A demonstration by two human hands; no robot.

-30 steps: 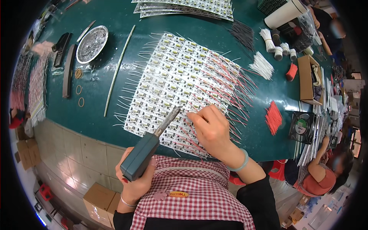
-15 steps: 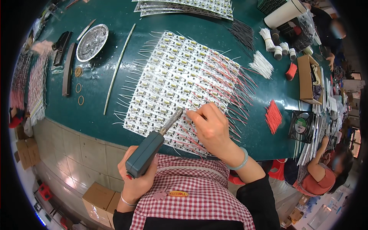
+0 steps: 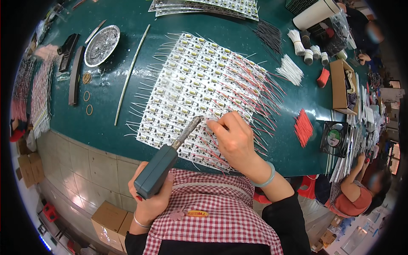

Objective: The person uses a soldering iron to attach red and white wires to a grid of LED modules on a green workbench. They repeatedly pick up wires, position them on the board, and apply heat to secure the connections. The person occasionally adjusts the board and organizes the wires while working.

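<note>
My left hand (image 3: pixel 152 203) is closed round the dark green handle of a soldering iron (image 3: pixel 156 171). Its metal tip reaches up and right to the panel of small white circuit boards (image 3: pixel 174 95), close by my right fingertips. My right hand (image 3: pixel 234 138) rests over the panel's lower right part, thumb and forefinger pinched together; whatever they hold is too small to make out. Thin white wires stick out along the panel's left side. Red wires (image 3: pixel 272 95) fan out over its right side, some passing beneath my right hand.
Left of the panel lie a thin rod (image 3: pixel 132 76), a foil-like bowl (image 3: pixel 102 46) and rubber bands (image 3: pixel 87 96). On the right are white wires (image 3: pixel 290 71), red wires (image 3: pixel 303 128), a cardboard box (image 3: pixel 338 87) and a fan (image 3: pixel 333 139). More panels (image 3: pixel 204 9) are stacked at the far edge.
The soldering iron has tilted a little, its handle shifting slightly left and its tip slightly up the panel. My right hand keeps its pinch in nearly the same place.
</note>
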